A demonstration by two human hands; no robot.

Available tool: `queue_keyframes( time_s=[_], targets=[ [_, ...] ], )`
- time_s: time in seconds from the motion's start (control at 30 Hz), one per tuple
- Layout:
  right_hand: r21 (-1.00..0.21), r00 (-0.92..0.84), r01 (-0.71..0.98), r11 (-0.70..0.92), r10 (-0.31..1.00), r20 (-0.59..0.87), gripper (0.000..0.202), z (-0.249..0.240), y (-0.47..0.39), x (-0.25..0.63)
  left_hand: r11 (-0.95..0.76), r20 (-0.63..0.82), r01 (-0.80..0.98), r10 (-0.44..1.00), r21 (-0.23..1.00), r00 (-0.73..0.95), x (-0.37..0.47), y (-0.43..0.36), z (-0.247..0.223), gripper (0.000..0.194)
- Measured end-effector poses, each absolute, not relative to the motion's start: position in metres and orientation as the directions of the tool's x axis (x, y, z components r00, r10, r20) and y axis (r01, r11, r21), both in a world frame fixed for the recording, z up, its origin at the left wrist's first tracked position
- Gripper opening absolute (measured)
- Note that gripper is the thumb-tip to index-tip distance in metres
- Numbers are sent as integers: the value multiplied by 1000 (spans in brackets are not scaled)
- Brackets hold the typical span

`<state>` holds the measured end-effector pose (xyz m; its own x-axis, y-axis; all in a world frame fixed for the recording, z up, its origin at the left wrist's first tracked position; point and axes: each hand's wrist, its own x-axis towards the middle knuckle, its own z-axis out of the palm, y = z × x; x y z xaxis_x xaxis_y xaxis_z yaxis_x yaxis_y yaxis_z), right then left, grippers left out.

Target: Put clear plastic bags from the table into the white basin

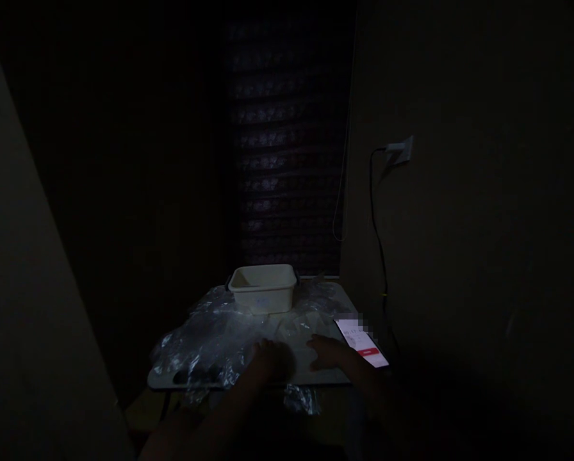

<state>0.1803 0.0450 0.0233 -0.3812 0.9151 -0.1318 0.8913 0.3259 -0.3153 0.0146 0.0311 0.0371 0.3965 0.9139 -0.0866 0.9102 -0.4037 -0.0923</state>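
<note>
The scene is very dim. My left hand [266, 360] reaches over the near half of a small light-coloured table [161, 380], close to thin clear plastic sheeting [198, 342]. Its fingers are too dark to make out how they are bent. My right hand [328, 352] is a little to the right, at the same depth, with a finger and the thumb spread apart and nothing visible between them. Sheer plastic also lies just beyond both hands. Beside my right hand is a phone [359, 346] with a lit screen.
A white plastic bin [264, 298] with dark side handles stands at the back of the table. A plug in a wall socket [401, 151] feeds a black cable [376, 224] hanging on the right. Behind is a dark window blind [277, 153]. Plastic drapes over the table's front edge.
</note>
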Motion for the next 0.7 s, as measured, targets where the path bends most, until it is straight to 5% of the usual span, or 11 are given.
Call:
queue_keyframes(
  time_s=[0.43,0.7],
  targets=[
    [-292,-382,896,334,916,-125,52,19,47,182,-440,-125,898,890,12,438,18,35,46,38],
    [-347,-315,897,273,947,-68,40,29,50,182,-136,-87,850,974,508,208,15,59,37,58]
  ],
)
